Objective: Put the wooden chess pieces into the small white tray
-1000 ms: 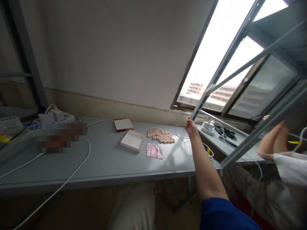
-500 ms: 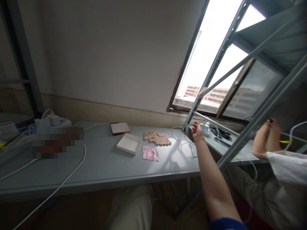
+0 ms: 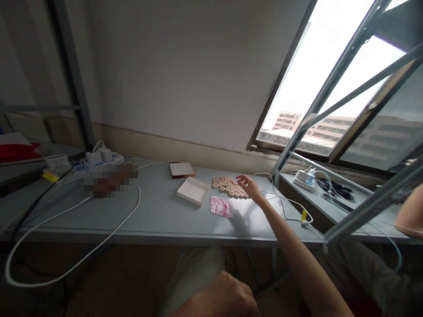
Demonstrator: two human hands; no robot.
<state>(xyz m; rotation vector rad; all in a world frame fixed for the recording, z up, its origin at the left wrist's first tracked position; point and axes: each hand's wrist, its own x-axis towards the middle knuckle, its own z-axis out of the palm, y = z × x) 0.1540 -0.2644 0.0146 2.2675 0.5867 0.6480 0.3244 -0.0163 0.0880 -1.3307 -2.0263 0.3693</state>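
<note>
Dull khaki trousers [image 3: 188, 279] are rounding over one knee [image 3: 208, 257] — the right hand [image 3: 250, 188], right forearm [image 3: 297, 248] and left hand [image 3: 228, 296] are all showing bare.

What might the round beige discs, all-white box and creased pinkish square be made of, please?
Round beige discs: probably matte wood, by their tone. All-white box: likely matte cardboard; thin, straight walls. Creased pinkish square: thin plastic or cloth, wrinkled finish fitting either.
</note>
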